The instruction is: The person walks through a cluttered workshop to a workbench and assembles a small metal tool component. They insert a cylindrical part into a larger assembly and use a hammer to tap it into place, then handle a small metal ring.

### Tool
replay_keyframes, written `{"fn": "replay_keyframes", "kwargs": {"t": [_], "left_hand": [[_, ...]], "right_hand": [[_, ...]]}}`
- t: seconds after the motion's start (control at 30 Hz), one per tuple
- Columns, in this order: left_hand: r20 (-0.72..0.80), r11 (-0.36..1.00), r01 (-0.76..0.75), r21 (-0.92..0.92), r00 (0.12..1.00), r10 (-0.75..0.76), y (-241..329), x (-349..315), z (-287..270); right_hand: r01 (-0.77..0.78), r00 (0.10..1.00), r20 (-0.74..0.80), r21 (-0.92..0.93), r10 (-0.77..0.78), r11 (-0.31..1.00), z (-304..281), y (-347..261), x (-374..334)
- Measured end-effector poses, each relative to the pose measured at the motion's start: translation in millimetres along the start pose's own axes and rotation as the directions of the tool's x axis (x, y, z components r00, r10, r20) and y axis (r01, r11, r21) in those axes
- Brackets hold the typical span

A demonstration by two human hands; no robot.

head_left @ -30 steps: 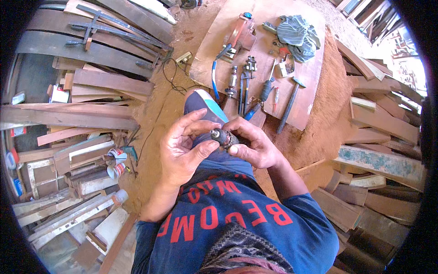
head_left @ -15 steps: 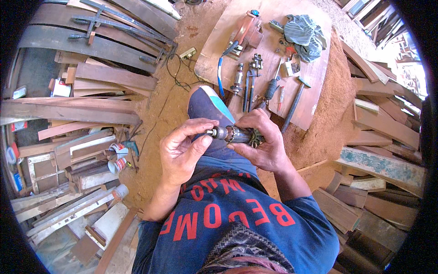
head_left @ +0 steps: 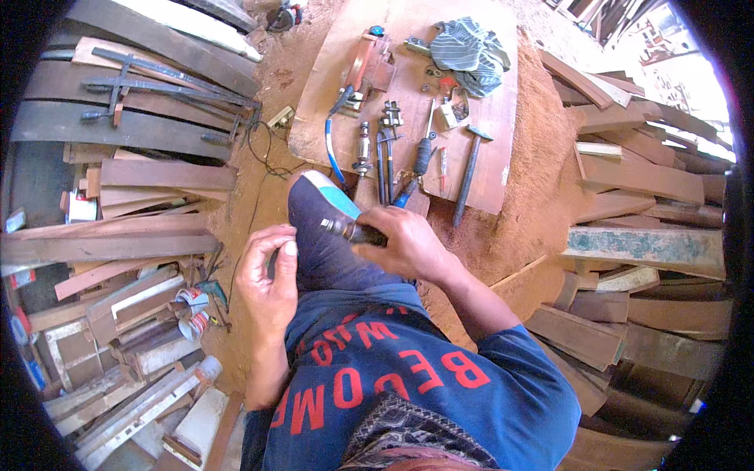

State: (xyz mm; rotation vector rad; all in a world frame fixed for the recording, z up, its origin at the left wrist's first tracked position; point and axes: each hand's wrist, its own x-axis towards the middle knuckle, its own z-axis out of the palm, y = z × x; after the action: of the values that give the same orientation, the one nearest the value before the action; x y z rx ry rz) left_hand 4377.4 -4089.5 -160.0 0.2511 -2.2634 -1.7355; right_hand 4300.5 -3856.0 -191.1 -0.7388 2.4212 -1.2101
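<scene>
My right hand (head_left: 408, 243) is closed around a motor armature (head_left: 342, 228), its narrow shaft end pointing left over my leg; the palm and fingers hide its thicker end. To the left, apart from the armature, my left hand (head_left: 271, 263) is raised with thumb and fingertips pinched together. Whatever they may hold is too small or hidden to make out. Beyond my knee, a wooden board (head_left: 503, 184) bears a second armature (head_left: 364, 147), a small metal puller (head_left: 391, 115), pliers (head_left: 385, 169), a screwdriver (head_left: 424, 155) and a hammer (head_left: 470, 174).
Also on the board are a reddish power tool housing (head_left: 369, 67) with a blue cord (head_left: 333, 157), a striped cloth (head_left: 471, 55), a small box (head_left: 452, 115) and a red pen-like tool (head_left: 443, 166). Sawdust (head_left: 534, 196) surrounds it. Planks (head_left: 644, 251) are stacked right and left; clamps (head_left: 169, 88) lie far left.
My left hand has come away from the armature's shaft end and moved left. My right hand still grips the armature, now covering its finned end. The whole view has shifted.
</scene>
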Motion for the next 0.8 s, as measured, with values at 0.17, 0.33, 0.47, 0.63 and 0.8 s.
{"fn": "replay_keyframes", "kwargs": {"t": [0.17,0.33,0.47,0.63,0.8], "left_hand": [[0.105,0.930,0.057,0.364,0.989,-0.102,-6,-6,-17],[0.314,0.831,0.038,0.556,0.916,-0.252,-35,-31,-24],[0.362,0.742,0.082,0.666,0.834,-0.417,-56,-52,-27],[0.371,0.700,0.117,0.704,0.780,-0.503,-73,-68,-31],[0.359,0.708,0.136,0.693,0.787,-0.502,-94,-71,-32]], "right_hand": [[-0.395,0.867,-0.259,0.167,0.426,0.903,1,98,40],[-0.656,0.701,-0.358,0.015,0.617,0.754,-29,186,110],[-0.724,0.646,-0.453,-0.108,0.615,0.681,-40,220,153],[-0.760,0.610,-0.489,-0.140,0.623,0.634,-42,226,181],[-0.691,0.677,-0.442,-0.106,0.588,0.715,-47,262,175]]}}
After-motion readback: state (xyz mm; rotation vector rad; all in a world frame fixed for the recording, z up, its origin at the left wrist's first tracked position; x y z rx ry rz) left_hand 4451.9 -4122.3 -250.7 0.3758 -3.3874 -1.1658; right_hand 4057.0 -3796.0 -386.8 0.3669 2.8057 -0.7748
